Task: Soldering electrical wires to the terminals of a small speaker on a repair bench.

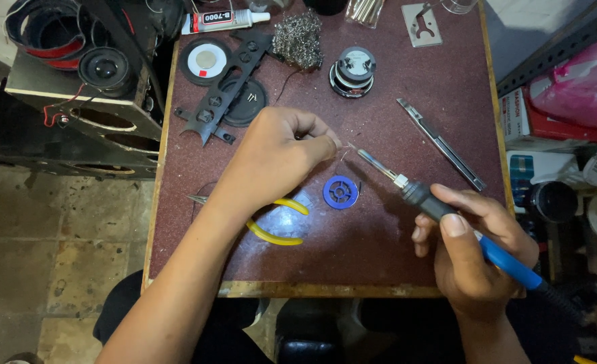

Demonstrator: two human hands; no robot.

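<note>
1. On the far left of the dark red table [406, 263] we see a speaker box [76, 94] with a small speaker [105, 67] sitting on it.
2. Next come a black plastic bracket [225, 91] lying over 2 round discs, with a glue tube [224, 20] above.
3. Our left hand [275, 158] is closed, fingertips pinching a thin wire [342, 154] near the table's middle.
4. Under that forearm lie yellow-handled pliers [275, 232]; a blue solder spool [340, 192] sits just to their right.
5. A wad of steel wool [298, 37] and a round speaker magnet [352, 69] sit at the back.
6. Our right hand [474, 253] grips a blue-handled soldering iron [413, 192], whose tip reaches the pinched wire.
7. A long metal blade [440, 143] lies diagonally beyond the iron.
</note>
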